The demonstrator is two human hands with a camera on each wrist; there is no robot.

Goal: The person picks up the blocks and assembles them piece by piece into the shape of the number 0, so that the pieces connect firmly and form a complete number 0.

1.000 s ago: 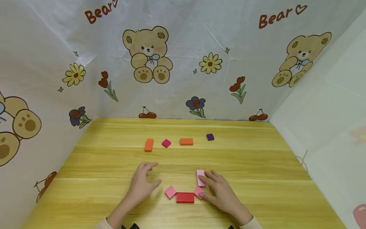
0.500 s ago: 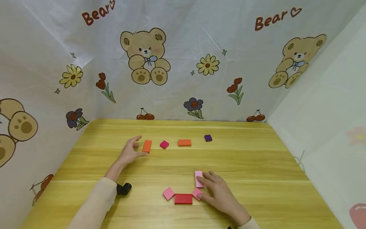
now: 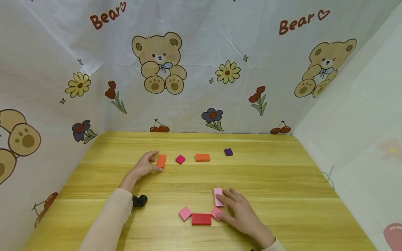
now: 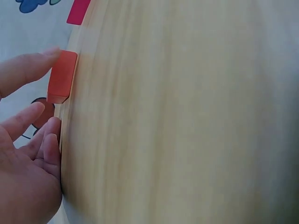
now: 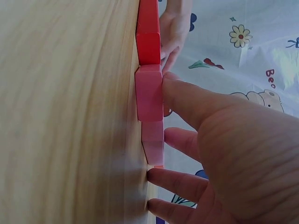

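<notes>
At the left of the table my left hand (image 3: 145,165) is beside an upright-lying orange block (image 3: 161,161). Its thumb reaches the block's near end, and the other fingers are spread apart behind it, as the left wrist view shows. My right hand (image 3: 242,214) rests on two blocks with loosely bent fingers: the index finger on a light pink oblong block (image 3: 218,197), the thumb on a pink square block (image 3: 216,213). That square touches a red oblong block (image 3: 201,219), whose other end meets a second pink square block (image 3: 185,213).
Along the back lie a magenta square block (image 3: 180,159), another orange block (image 3: 202,158) and a dark purple block (image 3: 228,152). A black object (image 3: 140,200) shows by the left sleeve. Printed cloth walls (image 3: 201,97) stand behind and beside the wooden table (image 3: 270,174).
My left hand has moved from beside the left pink square, away and to the left, up to the orange block. The right hand has stayed on the pink blocks.
</notes>
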